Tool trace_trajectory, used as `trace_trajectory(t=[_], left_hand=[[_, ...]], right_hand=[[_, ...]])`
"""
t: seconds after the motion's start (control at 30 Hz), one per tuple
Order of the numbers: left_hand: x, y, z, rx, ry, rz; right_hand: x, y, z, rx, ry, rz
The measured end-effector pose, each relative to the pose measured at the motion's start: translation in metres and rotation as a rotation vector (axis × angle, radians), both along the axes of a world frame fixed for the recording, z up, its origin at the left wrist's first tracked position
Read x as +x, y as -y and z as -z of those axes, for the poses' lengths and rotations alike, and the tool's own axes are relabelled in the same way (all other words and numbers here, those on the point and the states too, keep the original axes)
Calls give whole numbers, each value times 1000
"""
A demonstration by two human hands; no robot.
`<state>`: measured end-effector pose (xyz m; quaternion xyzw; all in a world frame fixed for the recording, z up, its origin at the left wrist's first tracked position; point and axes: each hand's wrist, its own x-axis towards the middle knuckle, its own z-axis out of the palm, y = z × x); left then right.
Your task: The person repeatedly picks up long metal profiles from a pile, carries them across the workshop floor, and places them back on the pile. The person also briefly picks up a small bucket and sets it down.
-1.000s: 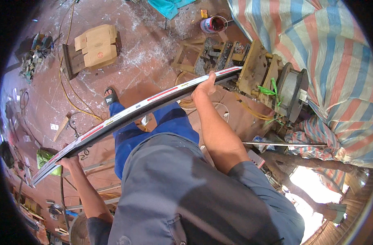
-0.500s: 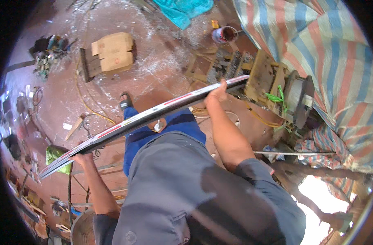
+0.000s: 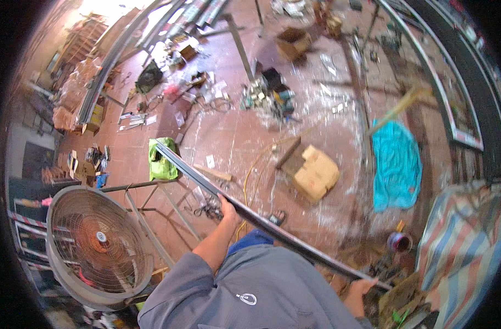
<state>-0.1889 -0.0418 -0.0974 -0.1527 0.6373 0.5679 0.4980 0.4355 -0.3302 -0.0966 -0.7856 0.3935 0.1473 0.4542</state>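
Note:
A long, straight metal profile [image 3: 294, 242], dark with a pale edge, lies slantwise in front of my body. My left hand [image 3: 229, 211] is closed round its left part. Farther right and lower, my right hand [image 3: 361, 290] grips it close to its right end. That end reaches the yellowish machine frame [image 3: 400, 296] at the lower right. The far left end of the profile hangs over a bright green bag [image 3: 164, 167] on the floor. Some fingers of both hands are hidden behind the profile.
A large standing fan [image 3: 99, 247] is at my left beside a metal frame. Flattened cardboard [image 3: 317, 174], a yellow cable, a turquoise cloth [image 3: 396, 164] and a small bucket [image 3: 398, 242] lie ahead and right. Striped sheeting [image 3: 459, 241] covers the right side; long profiles rest on racks farther off.
My view has swung left, bringing the fan and racks into sight. The profile has turned with its left end now pointing away from me; both hands still hold it.

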Motion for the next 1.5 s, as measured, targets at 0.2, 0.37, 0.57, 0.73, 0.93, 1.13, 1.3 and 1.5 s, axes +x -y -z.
trace_trajectory(t=[0.2,0.37,0.57,0.73,0.93,1.13,1.3,1.5], left_hand=[[50,-40,-38,52,92,84],[13,-13,-44,72,51,63],[13,-20,-73,-139,49,95],[-4,-36,-39,-47,131,106],[-113,-80,-6,109,31,9],[-143,-173,-81,178,124,-46],[-145,-216,-114,324,259,-183],[-189,-246,-179,290,380,536]], right_hand=[[19,7,39,-228,203,180],[6,-19,40,-247,184,81],[-15,-41,15,-198,255,19],[-43,-75,-7,-177,359,-21],[-116,-151,-31,-42,511,-145],[-225,-272,-60,379,595,-253],[-416,-413,-173,1357,-186,-544],[-580,-548,-203,1563,-464,-1134]])
